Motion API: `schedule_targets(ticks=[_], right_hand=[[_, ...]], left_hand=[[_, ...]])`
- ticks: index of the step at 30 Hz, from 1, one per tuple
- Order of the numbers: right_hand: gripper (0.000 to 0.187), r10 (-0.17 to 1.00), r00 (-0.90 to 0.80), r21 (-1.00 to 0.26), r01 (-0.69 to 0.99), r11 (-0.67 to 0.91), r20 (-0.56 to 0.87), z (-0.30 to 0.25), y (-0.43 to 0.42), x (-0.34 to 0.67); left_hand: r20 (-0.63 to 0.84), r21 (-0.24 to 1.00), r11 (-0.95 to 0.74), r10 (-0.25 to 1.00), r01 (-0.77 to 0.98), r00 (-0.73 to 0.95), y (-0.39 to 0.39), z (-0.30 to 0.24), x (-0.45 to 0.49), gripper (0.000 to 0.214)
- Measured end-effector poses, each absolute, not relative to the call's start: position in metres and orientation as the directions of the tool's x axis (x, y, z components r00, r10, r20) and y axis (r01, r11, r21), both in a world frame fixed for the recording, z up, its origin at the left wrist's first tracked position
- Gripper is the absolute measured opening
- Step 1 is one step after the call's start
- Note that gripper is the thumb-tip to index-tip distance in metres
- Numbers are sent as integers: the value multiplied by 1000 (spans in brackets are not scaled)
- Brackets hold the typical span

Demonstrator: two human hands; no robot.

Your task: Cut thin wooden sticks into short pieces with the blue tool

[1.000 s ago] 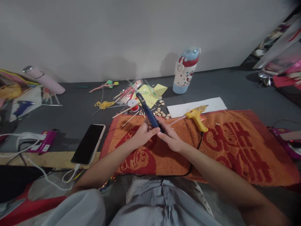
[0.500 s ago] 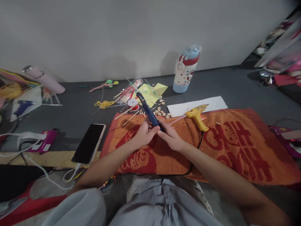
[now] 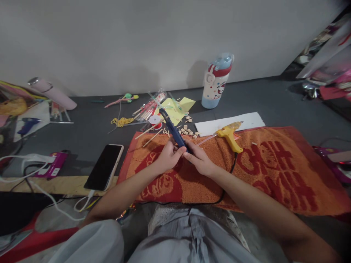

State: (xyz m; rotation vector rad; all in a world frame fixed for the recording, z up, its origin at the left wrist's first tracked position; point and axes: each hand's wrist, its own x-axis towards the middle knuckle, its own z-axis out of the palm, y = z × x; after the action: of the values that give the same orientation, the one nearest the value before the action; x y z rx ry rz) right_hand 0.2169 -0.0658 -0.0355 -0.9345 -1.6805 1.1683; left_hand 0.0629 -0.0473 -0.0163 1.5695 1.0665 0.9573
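Observation:
Both my hands meet over an orange and red towel (image 3: 263,168) spread on the floor. My left hand (image 3: 167,159) and my right hand (image 3: 199,160) pinch the near end of a long dark blue tool (image 3: 173,130), which slants up and away to the left. Whether it is a cutter or pliers I cannot tell. Fingers of both hands are closed round it. A yellow glue gun (image 3: 229,135) lies on the towel just right of my right hand, its black cord running toward me.
Small wooden blocks (image 3: 188,130), sticks, a red thread spool (image 3: 156,121) and yellow paper (image 3: 175,109) lie beyond the towel. A bottle (image 3: 217,81) stands by the wall. A white sheet (image 3: 230,123) lies by the glue gun. A phone (image 3: 104,167) on a charging cable lies left.
The tool's tip has shifted very slightly; both hands keep the same grip in the same spot on the towel.

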Motion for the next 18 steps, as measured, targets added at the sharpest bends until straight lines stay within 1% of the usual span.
schedule_targets(ticks=[5, 13, 18], right_hand=[[61, 913, -346, -961, 90, 263, 217, -35, -66, 217], [64, 923, -328, -969, 68, 235, 201, -36, -62, 213], [63, 919, -352, -981, 19, 194, 175, -37, -61, 215]], left_hand=[[80, 982, -126, 951, 138, 298, -47, -16, 64, 51], [49, 983, -101, 947, 151, 317, -39, -21, 63, 55], [63, 985, -110, 945, 131, 322, -39, -20, 64, 55]])
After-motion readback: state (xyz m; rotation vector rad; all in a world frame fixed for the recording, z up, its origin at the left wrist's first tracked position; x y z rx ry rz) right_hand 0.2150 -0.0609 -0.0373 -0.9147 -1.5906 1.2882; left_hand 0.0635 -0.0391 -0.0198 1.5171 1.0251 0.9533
